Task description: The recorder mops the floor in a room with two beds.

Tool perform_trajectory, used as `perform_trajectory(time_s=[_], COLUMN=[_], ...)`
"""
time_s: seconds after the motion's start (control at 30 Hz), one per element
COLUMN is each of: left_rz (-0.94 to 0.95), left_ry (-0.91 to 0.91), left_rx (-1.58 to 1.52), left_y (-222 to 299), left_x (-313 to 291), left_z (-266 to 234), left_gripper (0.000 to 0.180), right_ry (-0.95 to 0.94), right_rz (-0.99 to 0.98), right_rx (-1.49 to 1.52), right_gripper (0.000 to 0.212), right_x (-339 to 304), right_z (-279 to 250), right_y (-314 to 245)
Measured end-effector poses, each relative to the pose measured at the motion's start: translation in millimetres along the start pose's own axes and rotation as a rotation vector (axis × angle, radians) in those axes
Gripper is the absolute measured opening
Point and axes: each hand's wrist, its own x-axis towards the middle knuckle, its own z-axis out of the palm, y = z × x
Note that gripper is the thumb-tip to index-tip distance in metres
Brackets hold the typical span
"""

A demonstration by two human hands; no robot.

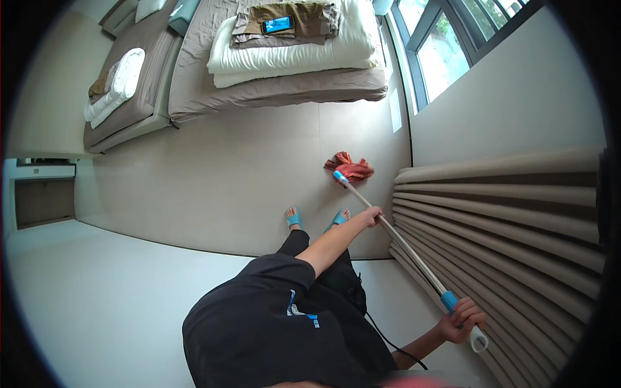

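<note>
A mop point(414, 257) slants across the right of the head view, its red and orange cloth-strip head point(354, 170) spread on the floor. My left hand point(373, 216) is closed round the pale pole partway down. Higher up, near the blue grip and white end loop, my right hand point(463, 319) wraps the handle. Between the mop head and my body stand my feet in blue slippers point(295, 218).
A large bed point(284, 90) with a folded white quilt point(291, 60) and a phone point(278, 24) stands ahead. A narrower bed point(129, 110) is at the far left. Brown curtains point(491, 220) hang close on the right, below a window point(443, 58). Pale floor point(213, 174) lies between.
</note>
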Motion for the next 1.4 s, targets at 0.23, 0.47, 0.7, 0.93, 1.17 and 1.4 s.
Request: perform_trajectory(time_s=[0.23, 0.47, 0.7, 0.93, 1.17, 1.4], left_rz=[0.119, 0.267, 0.451, 0.669, 0.523, 0.259], left_ry=[0.176, 0.267, 0.526, 0.508, 0.338, 0.093], left_rx=[-0.189, -0.380, -0.664, -0.922, -0.750, -0.444], left_y=[46.2, 75.8, 72.5, 59.0, 70.6, 94.1], left_x=[-8.7, -38.0, -99.9, -191.3, -154.1, -23.3], left_z=[-122.8, -366.5, -549.0, -631.4, -564.9, -413.0], left_gripper=[0.010, 0.012, 0.015, 0.018, 0.014, 0.017], right_ry=[-0.127, -0.297, -0.622, -0.859, -0.751, -0.513], right_rz=[0.201, 0.445, 0.784, 0.852, 0.815, 0.460], right_rx=[0.161, 0.298, 0.399, 0.442, 0.312, 0.041], right_gripper=[0.027, 0.026, 0.024, 0.022, 0.020, 0.020], right_x=[-17.7, -62.5, -155.9, -209.9, -194.3, -153.7], right_z=[54.7, 165.3, 260.2, 327.8, 324.1, 298.3], right_y=[85.3, 140.6, 146.7, 94.7, 62.3, -20.1])
